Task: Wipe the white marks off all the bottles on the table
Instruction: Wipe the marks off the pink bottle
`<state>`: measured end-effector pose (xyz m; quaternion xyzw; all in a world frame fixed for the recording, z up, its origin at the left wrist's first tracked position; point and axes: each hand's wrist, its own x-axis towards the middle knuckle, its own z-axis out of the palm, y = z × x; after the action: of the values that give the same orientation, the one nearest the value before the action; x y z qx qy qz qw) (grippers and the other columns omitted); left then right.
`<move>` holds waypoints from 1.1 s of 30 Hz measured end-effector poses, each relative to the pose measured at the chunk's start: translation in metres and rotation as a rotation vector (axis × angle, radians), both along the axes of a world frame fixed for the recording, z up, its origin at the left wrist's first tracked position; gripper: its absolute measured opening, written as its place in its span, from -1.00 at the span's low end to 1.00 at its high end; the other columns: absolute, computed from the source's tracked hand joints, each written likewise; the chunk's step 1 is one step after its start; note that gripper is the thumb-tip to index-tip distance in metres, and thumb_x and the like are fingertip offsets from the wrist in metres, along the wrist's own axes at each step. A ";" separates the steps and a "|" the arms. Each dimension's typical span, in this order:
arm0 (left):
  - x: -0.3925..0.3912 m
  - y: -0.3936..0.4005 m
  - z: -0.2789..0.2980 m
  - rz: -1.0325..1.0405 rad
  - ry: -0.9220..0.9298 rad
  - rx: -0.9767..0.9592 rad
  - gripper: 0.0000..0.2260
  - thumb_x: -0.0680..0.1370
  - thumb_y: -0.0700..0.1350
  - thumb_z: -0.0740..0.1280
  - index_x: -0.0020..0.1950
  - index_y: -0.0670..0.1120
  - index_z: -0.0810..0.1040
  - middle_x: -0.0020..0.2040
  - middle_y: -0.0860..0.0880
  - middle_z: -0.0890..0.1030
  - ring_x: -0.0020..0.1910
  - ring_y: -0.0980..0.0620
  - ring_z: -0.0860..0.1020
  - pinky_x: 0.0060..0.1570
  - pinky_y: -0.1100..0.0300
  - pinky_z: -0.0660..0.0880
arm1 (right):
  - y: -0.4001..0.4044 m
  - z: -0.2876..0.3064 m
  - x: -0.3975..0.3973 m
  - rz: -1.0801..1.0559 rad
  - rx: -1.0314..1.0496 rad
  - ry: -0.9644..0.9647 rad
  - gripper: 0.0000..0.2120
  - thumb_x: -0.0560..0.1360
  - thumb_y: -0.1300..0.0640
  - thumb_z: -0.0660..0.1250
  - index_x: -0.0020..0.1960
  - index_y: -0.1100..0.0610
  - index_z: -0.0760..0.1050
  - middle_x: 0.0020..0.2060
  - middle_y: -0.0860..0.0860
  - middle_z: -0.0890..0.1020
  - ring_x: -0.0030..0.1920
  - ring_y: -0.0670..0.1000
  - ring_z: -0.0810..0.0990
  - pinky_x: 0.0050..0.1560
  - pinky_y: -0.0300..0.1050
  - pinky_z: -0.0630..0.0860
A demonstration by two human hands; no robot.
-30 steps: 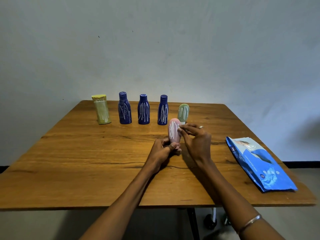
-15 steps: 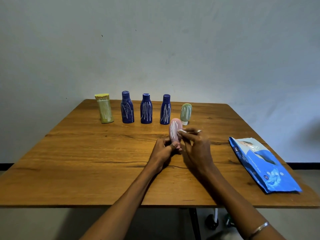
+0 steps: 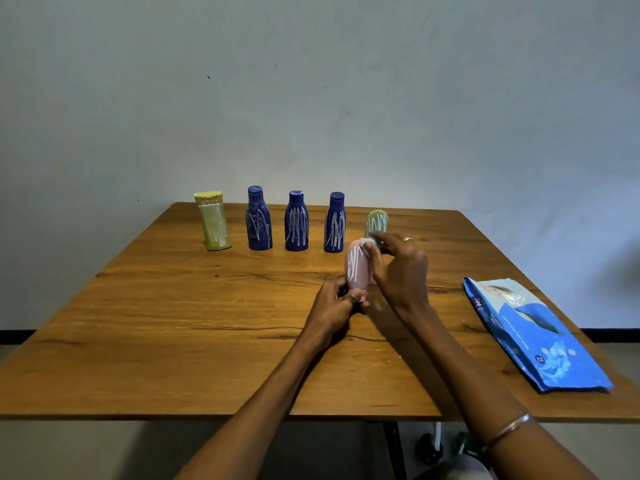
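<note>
A pink bottle (image 3: 356,268) with white scribbles stands upside down on the wooden table (image 3: 173,323). My left hand (image 3: 334,306) grips its lower end. My right hand (image 3: 398,271) pinches a small white wipe (image 3: 370,241) against the bottle's top right side. Behind, in a row, stand a yellow-green bottle (image 3: 214,221), three dark blue bottles (image 3: 259,220) (image 3: 296,221) (image 3: 334,223) and a small green bottle (image 3: 377,221). All of them carry white marks.
A blue wipes packet (image 3: 533,334) lies flat near the table's right edge. A plain wall rises behind the table. Below the front edge, a table leg and some dark objects show on the floor.
My right hand has moved the wipe up from the bottle's middle to its top right side. The view has shifted slightly. The left hand keeps its grip.
</note>
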<state>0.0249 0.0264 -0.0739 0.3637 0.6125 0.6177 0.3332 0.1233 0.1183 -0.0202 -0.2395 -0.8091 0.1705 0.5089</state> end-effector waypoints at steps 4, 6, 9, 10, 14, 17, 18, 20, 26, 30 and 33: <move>-0.001 0.001 0.000 0.045 0.059 -0.051 -0.74 0.64 -0.26 0.29 0.32 -0.21 0.58 0.16 -0.13 0.69 0.16 -0.07 0.65 0.19 -0.06 0.61 | -0.001 0.008 -0.008 0.007 -0.024 -0.025 -0.79 0.52 0.20 0.50 0.14 0.20 0.70 0.09 0.14 0.71 -0.06 -0.08 0.67 -0.05 -0.34 0.59; -0.002 0.002 0.000 0.076 0.095 -0.077 -0.79 0.63 -0.25 0.31 0.25 -0.16 0.61 0.15 -0.07 0.69 0.15 0.00 0.63 0.18 0.01 0.61 | -0.006 0.003 -0.009 0.029 0.032 -0.151 -0.74 0.49 0.23 0.52 0.18 0.19 0.68 0.14 0.19 0.68 0.03 0.07 0.69 0.05 -0.24 0.60; -0.004 0.003 -0.002 0.095 0.133 -0.085 -0.83 0.62 -0.24 0.32 0.17 -0.13 0.64 0.10 -0.05 0.69 0.11 0.02 0.64 0.12 0.05 0.62 | -0.007 -0.001 -0.006 0.076 0.194 -0.329 -0.68 0.43 0.28 0.56 0.17 0.21 0.67 0.14 0.26 0.64 0.08 0.21 0.67 0.04 -0.11 0.54; -0.003 0.003 -0.001 0.103 0.116 -0.085 -0.82 0.62 -0.25 0.32 0.19 -0.15 0.64 0.11 -0.07 0.69 0.09 0.01 0.66 0.11 0.05 0.64 | -0.004 0.002 -0.006 0.073 0.194 -0.327 -0.69 0.44 0.27 0.55 0.17 0.21 0.67 0.14 0.26 0.64 0.07 0.21 0.67 0.03 -0.10 0.56; 0.001 0.003 0.002 0.134 0.070 -0.074 -0.81 0.61 -0.27 0.34 0.20 -0.20 0.63 0.09 -0.10 0.71 0.05 -0.05 0.70 0.10 0.03 0.66 | 0.009 0.010 -0.013 -0.004 0.068 -0.208 -0.76 0.53 0.20 0.49 0.19 0.18 0.68 0.14 0.22 0.67 0.04 0.12 0.70 0.00 -0.25 0.50; -0.001 0.004 -0.001 0.143 0.067 -0.099 -0.81 0.58 -0.22 0.38 0.19 -0.12 0.64 0.09 -0.06 0.71 0.07 -0.05 0.70 0.14 -0.09 0.64 | 0.005 0.010 -0.020 -0.011 0.080 -0.221 -0.76 0.53 0.22 0.49 0.19 0.19 0.68 0.14 0.24 0.65 0.03 0.14 0.68 -0.04 -0.25 0.50; -0.001 0.004 -0.001 0.140 0.074 -0.110 -0.81 0.58 -0.21 0.39 0.18 -0.10 0.66 0.09 -0.05 0.71 0.09 -0.03 0.69 0.14 -0.07 0.64 | 0.002 0.010 -0.020 -0.007 0.120 -0.249 -0.74 0.50 0.23 0.51 0.18 0.21 0.67 0.13 0.26 0.63 0.03 0.17 0.67 -0.04 -0.19 0.54; -0.002 0.003 0.000 0.146 0.115 -0.127 -0.84 0.58 -0.22 0.38 0.14 -0.09 0.67 0.08 -0.03 0.71 0.09 0.03 0.66 0.11 0.04 0.63 | -0.003 0.006 -0.017 0.012 0.229 -0.350 -0.67 0.41 0.25 0.58 0.16 0.23 0.66 0.13 0.29 0.60 0.04 0.24 0.66 -0.06 0.01 0.66; -0.002 0.002 0.000 0.163 0.102 -0.115 -0.86 0.59 -0.25 0.37 0.10 -0.11 0.67 0.04 -0.04 0.71 0.05 0.05 0.67 0.10 0.06 0.64 | -0.002 0.007 -0.012 0.075 0.317 -0.543 -0.62 0.39 0.21 0.60 0.18 0.19 0.64 0.17 0.25 0.59 0.12 0.23 0.63 0.00 0.12 0.68; 0.001 0.001 0.001 0.199 0.081 -0.109 -0.82 0.57 -0.21 0.41 0.16 -0.14 0.68 0.03 -0.03 0.74 0.03 0.05 0.70 0.12 -0.04 0.65 | 0.007 0.023 -0.018 0.048 0.216 -0.446 -0.69 0.44 0.22 0.55 0.18 0.21 0.66 0.14 0.24 0.60 0.03 0.17 0.66 -0.04 -0.10 0.59; -0.002 0.002 0.002 0.185 0.070 -0.128 -0.86 0.56 -0.23 0.41 0.09 -0.10 0.69 0.02 -0.02 0.74 0.06 0.04 0.69 0.14 -0.03 0.64 | -0.003 0.016 -0.016 0.116 0.274 -0.516 -0.68 0.42 0.22 0.57 0.16 0.20 0.66 0.16 0.26 0.58 0.06 0.21 0.66 -0.02 0.03 0.66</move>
<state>0.0233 0.0279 -0.0723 0.3048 0.6929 0.5923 0.2760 0.1074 0.1149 -0.0044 -0.1572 -0.9395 0.0221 0.3035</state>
